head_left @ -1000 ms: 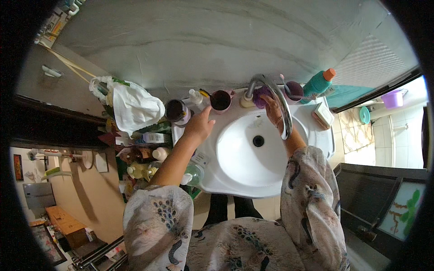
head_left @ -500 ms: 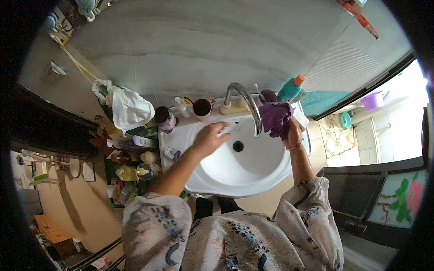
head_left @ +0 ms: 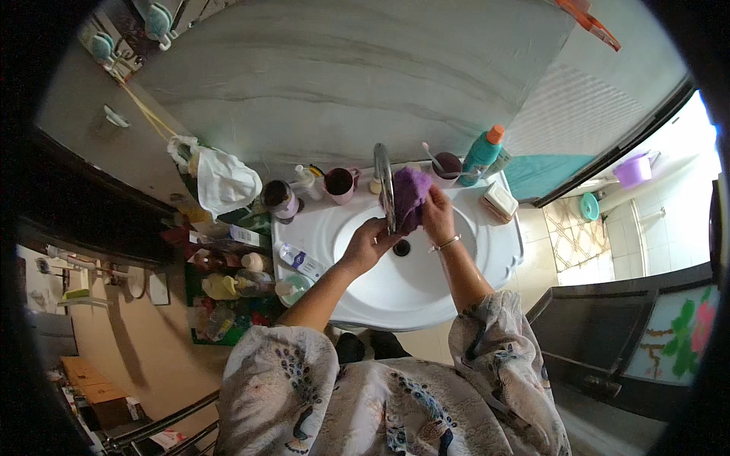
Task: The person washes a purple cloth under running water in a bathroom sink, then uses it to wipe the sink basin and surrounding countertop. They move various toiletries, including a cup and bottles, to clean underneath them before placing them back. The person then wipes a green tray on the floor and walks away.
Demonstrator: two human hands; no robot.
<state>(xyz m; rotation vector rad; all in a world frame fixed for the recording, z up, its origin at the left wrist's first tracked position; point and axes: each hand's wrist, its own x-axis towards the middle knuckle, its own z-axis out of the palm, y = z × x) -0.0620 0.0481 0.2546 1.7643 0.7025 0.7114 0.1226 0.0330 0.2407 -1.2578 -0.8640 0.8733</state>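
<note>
My right hand (head_left: 439,218) is closed on a crumpled purple cloth (head_left: 411,196), which hangs over the sink right beside the spout of the chrome faucet (head_left: 385,182). My left hand (head_left: 369,245) is at the lower end of the spout, its thumb and fingers apart. Some of its fingertips are hidden behind the spout and the cloth's lower edge, so I cannot tell whether they touch the cloth. Below both hands is the white sink (head_left: 365,304), with its dark drain (head_left: 402,248) near my left thumb.
Along the back rim stand a pink mug (head_left: 340,185), a dark jar (head_left: 280,200), a cup with toothbrushes (head_left: 446,168) and a teal bottle (head_left: 482,153) with an orange cap. A soap box (head_left: 499,202) lies at right. A tube (head_left: 301,261) lies at left, beside a crate of bottles (head_left: 228,334).
The spout has swung left, toward the middle of the sink. My right hand has brought the purple cloth left against it. My left hand has moved slightly right and down to the spout's end.
</note>
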